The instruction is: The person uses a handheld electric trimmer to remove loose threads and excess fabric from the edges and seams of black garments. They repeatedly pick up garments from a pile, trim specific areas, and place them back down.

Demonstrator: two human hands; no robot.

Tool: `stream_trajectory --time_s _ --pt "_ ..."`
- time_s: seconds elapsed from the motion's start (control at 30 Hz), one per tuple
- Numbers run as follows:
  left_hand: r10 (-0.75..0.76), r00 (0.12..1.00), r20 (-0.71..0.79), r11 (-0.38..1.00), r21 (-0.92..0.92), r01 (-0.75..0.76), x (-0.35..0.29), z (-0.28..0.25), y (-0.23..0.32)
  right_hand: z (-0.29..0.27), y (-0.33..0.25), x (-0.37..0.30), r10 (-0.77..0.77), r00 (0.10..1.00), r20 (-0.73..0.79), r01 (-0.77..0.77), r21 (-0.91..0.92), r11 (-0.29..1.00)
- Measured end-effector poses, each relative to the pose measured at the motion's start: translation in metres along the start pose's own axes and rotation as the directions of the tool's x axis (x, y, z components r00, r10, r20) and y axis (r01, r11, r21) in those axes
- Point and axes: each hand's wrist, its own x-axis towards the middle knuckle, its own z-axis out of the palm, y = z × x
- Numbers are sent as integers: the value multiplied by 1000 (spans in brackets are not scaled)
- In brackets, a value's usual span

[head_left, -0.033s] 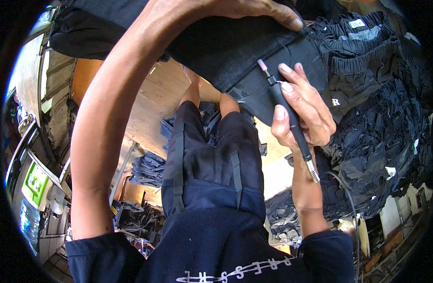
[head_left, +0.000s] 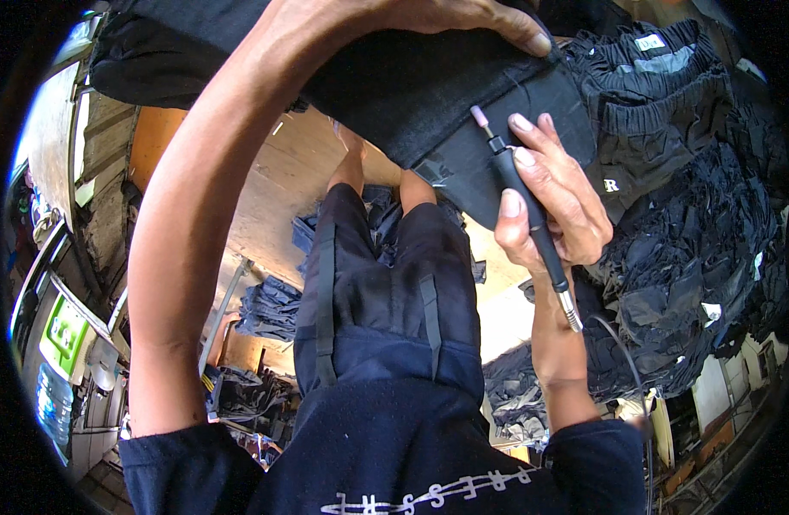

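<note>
My right hand (head_left: 570,202) is closed around a slim black pen grinder (head_left: 508,172), held like a pencil between thumb and fingers. Its small pink grinding stone (head_left: 479,117) points up and left, just over the cloth; whether it touches cannot be told. At the top my left hand (head_left: 476,15) curves over a black garment (head_left: 403,90), thumb pressed on its edge and the other fingers hidden. The garment's hem lies across a smooth dark flat piece (head_left: 553,107) with a rounded end. A loose dark thread rests on that piece.
Black elastic-waisted trousers (head_left: 661,94) and a large heap of dark cloth (head_left: 695,249) lie at the right. A thin cable (head_left: 626,352) hangs beside my right forearm. Folded dark cloth (head_left: 281,309) sits on the floor at left. A water bottle (head_left: 54,403) stands far left.
The cable beside my right forearm has shifted slightly. Both hands, the pen grinder and the garment are practically where they were.
</note>
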Motion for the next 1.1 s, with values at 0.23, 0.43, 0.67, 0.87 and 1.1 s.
stream_trajectory --time_s 0.23,0.43,0.67,0.87,1.1 --pt "7 999 -35 993 117 -2 -3 0 4 0 11 2 0 999 -33 -1 -39 999" --pt "32 999 -21 996 83 -30 4 2 -1 -2 19 1 44 997 -66 -50 -83 995" --pt "-56 997 50 997 51 53 1 0 4 -4 20 1 32 998 -51 -36 -76 996" --pt "74 994 -77 976 208 -57 2 5 -2 -1 15 -1 21 999 -29 -21 -19 1000" --pt "-18 1000 -1 994 108 18 6 2 -4 -3 11 -1 -15 999 45 14 7 1000"
